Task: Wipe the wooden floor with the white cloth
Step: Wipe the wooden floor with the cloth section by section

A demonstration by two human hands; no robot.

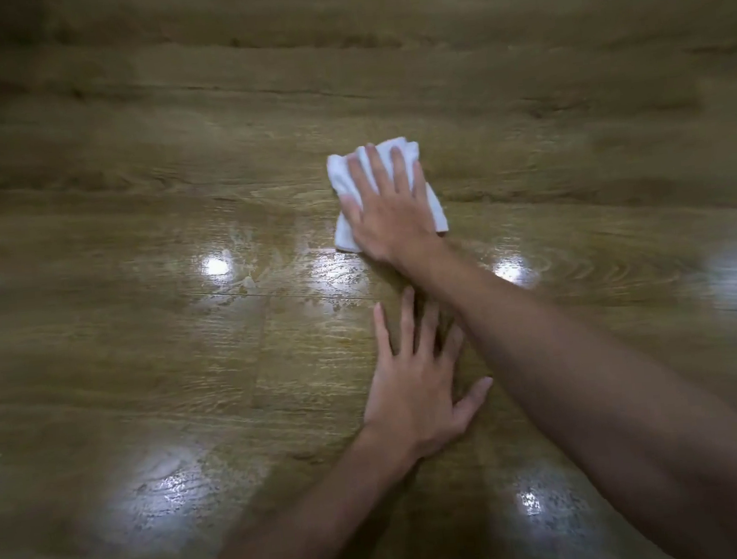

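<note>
The right hand (pixel 389 208) presses flat, fingers straight, on the white cloth (pixel 349 232). The left hand (pixel 416 391) rests spread on the wooden floor (pixel 140 344). The glossy planks show bright light reflections (pixel 216 266).

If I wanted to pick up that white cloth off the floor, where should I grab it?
Probably the near left corner of the cloth, coming from the left. The cloth lies folded and flat on the wooden floor, and the right hand presses flat over its middle, so only the edges show. That corner sticks out free. The left hand rests flat on the floor nearby.
</note>
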